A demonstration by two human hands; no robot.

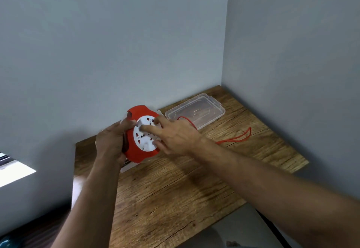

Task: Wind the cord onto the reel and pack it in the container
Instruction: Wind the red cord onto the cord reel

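A: What's your left hand (112, 140) doing?
B: Your fingers are wrapped tight round the rim of the red plastic reel (141, 134), held tilted above the table (175, 189).
A: Right hand (175, 136)?
B: Spread open, fingertips on the reel's round white socket face.
A: Cord (236, 138)?
B: Thin, red, looping loose across the grainy wood beside the clear, shallow container (195, 111), which sits in the corner of the grey walls (116, 43).

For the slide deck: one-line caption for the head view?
Left hand grips red reel, right hand on its face; cord trails past container.
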